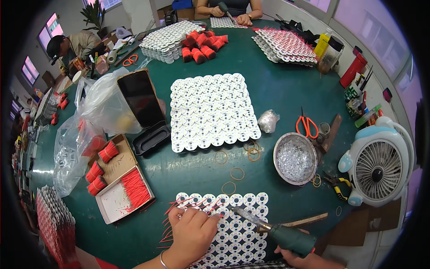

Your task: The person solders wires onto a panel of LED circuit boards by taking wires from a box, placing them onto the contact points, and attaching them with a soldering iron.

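Observation:
A panel of round white circuit boards lies in front of me, with thin red wires sticking out along its left side. My left hand rests over the panel's left part, fingers bent and pinched around the end of a red wire at the board. In my right hand is a green soldering iron. Its metal barrel slants up to the left, and the tip is just above the boards, a little right of my left fingertips. A wooden stick lies behind the iron.
Stacked white panels stand mid-table. Left are a box of red wires, a propped phone and a plastic bag. Right are a metal bowl, orange scissors, pliers and a fan. A co-worker's hand is opposite.

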Demonstrator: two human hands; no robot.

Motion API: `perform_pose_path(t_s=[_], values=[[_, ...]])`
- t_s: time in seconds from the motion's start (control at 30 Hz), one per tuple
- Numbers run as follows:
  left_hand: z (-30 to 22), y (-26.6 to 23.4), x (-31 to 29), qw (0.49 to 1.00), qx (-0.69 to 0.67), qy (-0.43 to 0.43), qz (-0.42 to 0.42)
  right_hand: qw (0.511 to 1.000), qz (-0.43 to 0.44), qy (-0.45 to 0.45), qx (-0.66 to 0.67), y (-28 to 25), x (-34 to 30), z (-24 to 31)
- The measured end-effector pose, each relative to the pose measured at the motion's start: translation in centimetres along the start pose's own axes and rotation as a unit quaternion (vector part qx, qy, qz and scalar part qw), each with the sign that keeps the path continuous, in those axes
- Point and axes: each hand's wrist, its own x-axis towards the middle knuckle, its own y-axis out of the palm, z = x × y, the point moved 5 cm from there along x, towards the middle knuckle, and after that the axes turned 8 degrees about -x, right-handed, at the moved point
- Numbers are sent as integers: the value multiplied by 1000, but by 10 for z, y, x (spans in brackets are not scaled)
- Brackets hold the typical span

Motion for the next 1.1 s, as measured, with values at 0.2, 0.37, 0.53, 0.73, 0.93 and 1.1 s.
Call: perform_pose_path(t_s=[0.2, 0.37, 0.53, 0.73, 0.93, 1.1], values=[[4, 3, 1, 1000, -5, 16, -20, 997, -59, -53, -8, 2, 7, 20], [5, 5, 0, 1000, -17, 12, -11, 996, -54, -66, 11, -1, 17, 28], [7, 6, 0, 1000, -15, 12, -17, 998, -43, -29, 35, 3, 14, 22], [5, 6, 2, 1000, -11, 19, -22, 993, -25, 41, 111, 9, 6, 13], [4, 4, 2, 1000, -4, 18, -10, 998, -15, -58, 3, -1, 33, 39], [2, 1, 3, 1000, 9, 6, 13, 995, 13, 21, 96, -6, 32, 33]])
